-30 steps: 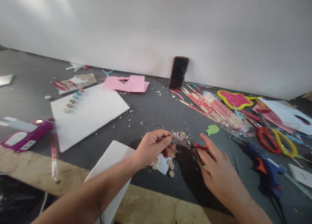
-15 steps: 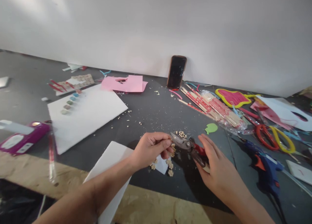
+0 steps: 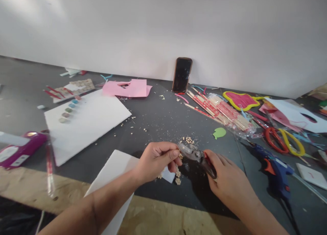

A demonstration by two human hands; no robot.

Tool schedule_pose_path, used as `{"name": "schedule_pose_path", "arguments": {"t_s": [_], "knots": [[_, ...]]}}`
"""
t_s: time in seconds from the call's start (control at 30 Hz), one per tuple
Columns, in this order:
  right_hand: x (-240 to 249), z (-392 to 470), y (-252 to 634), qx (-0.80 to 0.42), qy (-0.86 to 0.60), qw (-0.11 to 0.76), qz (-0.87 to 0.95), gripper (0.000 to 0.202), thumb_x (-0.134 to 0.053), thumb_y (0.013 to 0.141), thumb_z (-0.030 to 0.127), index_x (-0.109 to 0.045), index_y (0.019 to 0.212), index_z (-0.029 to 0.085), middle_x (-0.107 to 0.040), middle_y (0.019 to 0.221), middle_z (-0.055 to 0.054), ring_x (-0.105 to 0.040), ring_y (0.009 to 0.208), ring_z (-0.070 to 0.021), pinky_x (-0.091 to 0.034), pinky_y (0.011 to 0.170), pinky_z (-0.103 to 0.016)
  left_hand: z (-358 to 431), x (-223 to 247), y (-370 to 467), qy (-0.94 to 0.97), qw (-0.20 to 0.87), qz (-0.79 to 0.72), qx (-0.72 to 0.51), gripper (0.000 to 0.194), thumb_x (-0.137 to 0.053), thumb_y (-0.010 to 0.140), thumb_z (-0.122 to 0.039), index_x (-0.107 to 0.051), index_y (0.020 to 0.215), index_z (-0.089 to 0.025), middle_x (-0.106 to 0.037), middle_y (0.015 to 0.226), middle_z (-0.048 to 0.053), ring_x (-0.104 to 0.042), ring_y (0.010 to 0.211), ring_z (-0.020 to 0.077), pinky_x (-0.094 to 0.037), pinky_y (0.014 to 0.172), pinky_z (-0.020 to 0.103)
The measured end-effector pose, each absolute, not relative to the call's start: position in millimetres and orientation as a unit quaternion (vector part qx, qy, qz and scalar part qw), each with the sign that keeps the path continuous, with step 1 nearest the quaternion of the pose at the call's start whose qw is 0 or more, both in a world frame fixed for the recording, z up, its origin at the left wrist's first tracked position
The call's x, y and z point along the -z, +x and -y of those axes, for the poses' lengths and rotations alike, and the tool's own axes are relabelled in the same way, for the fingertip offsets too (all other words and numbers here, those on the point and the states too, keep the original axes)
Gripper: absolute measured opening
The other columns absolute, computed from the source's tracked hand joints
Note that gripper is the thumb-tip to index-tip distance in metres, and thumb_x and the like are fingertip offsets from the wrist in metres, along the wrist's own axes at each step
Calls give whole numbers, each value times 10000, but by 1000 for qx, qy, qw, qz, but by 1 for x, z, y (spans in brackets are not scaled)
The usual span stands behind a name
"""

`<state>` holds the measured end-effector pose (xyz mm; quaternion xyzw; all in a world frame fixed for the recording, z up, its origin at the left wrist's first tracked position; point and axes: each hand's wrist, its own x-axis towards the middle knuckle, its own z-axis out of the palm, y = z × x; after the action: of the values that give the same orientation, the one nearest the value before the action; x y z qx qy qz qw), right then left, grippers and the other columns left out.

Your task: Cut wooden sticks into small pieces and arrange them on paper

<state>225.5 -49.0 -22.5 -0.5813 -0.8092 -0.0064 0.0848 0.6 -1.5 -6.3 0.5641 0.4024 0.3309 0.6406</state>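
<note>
My right hand (image 3: 226,172) is wrapped round the red handles of a pair of pruning shears (image 3: 197,155). Their blades point left and reach my left hand (image 3: 160,160). The left thumb and forefinger are pinched together at the blade tips; what they hold is too small to make out. Beyond the blades lies a little heap of short pale cut pieces (image 3: 188,140). Below my left fingers, more pale pieces (image 3: 178,180) sit along the edge of a small white card (image 3: 168,175), partly covered by the hand.
A glue gun (image 3: 274,170) and scissors (image 3: 277,141) lie at the right. Behind them are bundled sticks (image 3: 217,110) and a green cutout (image 3: 219,133). A phone (image 3: 182,75) leans on the wall. White boards (image 3: 89,121), pink paper (image 3: 133,88) and a purple device (image 3: 24,150) are at the left.
My right hand has gone from spread fingers to closed round the shears' handles, and the handles have come together. My left hand keeps its pinch. The view has shifted slightly.
</note>
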Motion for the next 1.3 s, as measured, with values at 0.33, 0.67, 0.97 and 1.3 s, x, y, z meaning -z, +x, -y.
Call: {"name": "schedule_pose_path", "arguments": {"t_s": [0.33, 0.67, 0.97, 1.3], "knots": [[18, 45, 224, 47, -607, 57, 791, 492, -466, 714, 159, -409, 1202, 188, -611, 989, -95, -558, 880, -250, -435, 737, -383, -1, 6, 5, 534, 634, -442, -343, 160, -595, 774, -290, -638, 754, -138, -580, 489, -15, -548, 434, 80, -406, 390, 148], [18, 45, 222, 30, -600, 64, 797, 624, -460, 692, 144, -313, 1297, 197, -593, 1030, -98, -535, 912, -261, -453, 740, -400, 0, 7, 1, 579, 633, -403, -320, 268, -532, 820, -342, -652, 711, -129, -628, 568, 23, -596, 483, 97, -453, 454, 172], [18, 48, 225, 25, -581, 79, 809, 517, -449, 648, 124, -426, 1161, 183, -618, 958, -84, -578, 831, -224, -480, 734, -348, 4, 2, 2, 522, 687, -394, -316, 286, -582, 777, -381, -615, 683, -113, -657, 654, 55, -591, 453, 92, -456, 432, 183], [18, 44, 223, 30, -616, 57, 785, 471, -470, 705, 145, -436, 1173, 187, -609, 979, -72, -554, 877, -224, -434, 757, -341, -1, 3, 6, 529, 650, -434, -331, 115, -586, 764, -208, -634, 800, -110, -609, 572, -3, -583, 518, 75, -432, 450, 135]]}}
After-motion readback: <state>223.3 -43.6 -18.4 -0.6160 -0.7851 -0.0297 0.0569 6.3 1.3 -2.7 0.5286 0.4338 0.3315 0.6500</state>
